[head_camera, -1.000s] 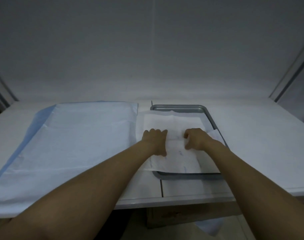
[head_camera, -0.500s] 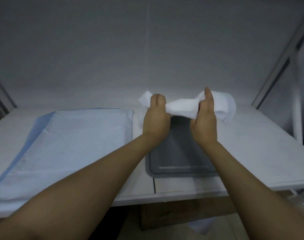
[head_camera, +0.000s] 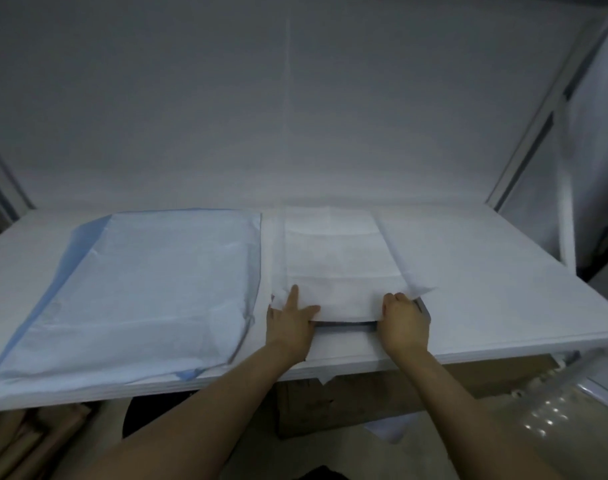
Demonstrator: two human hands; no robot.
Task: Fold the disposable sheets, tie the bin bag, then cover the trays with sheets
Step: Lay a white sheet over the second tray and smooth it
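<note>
tray [head_camera: 347, 324]: under white sheet [head_camera: 333, 265], desk [head_camera: 486, 271] front edge | your left hand [head_camera: 290, 320]: fingers [head_camera: 294, 293] spread, pressing sheet | your right hand [head_camera: 404, 318]: fingers curled, gripping sheet corner

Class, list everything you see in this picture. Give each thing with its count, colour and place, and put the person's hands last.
white sheet: one, white, spread over the tray, centre of the table
tray: one, grey metal, under the white sheet, only its near rim shows
blue sheet: one, pale blue, flat on the table's left side
table: one, white, against the wall
cardboard box: one, brown, under the table
clear plastic: one, shiny, lower right, below the table
left hand: fingers straight, pressing the white sheet's near left corner
right hand: fingers curled on the white sheet's near right corner
</note>
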